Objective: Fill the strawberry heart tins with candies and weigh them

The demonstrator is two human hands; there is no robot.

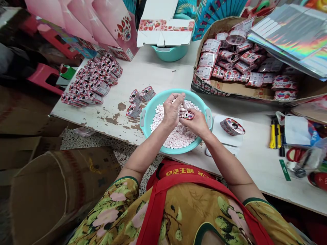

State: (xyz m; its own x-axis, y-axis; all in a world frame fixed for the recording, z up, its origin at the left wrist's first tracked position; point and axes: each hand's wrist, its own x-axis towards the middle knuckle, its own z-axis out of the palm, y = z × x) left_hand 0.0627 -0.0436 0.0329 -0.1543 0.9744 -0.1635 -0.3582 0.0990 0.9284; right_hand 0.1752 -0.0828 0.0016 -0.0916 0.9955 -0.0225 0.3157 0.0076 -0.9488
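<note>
My left hand (172,109) is cupped over the turquoise basin (176,150), its fingers closed around a clump of small pale pink candies. In my right hand (197,123) is a small printed candy container (189,116), its open top facing up beside the candies. Both hands meet above the heap of loose candies (178,137) that fills the basin. Most of the held container is hidden by my fingers. To the right, another printed container (232,126) stands on a flat white scale (221,136). Several similar containers (134,110) are left of the basin.
Many containers (89,81) stand grouped at the table's left end. A cardboard box (230,89) of filled packs is at the back right, with shiny sheets (291,37) over it. Yellow cutters (273,136) lie right. A large carton (63,190) stands on the floor.
</note>
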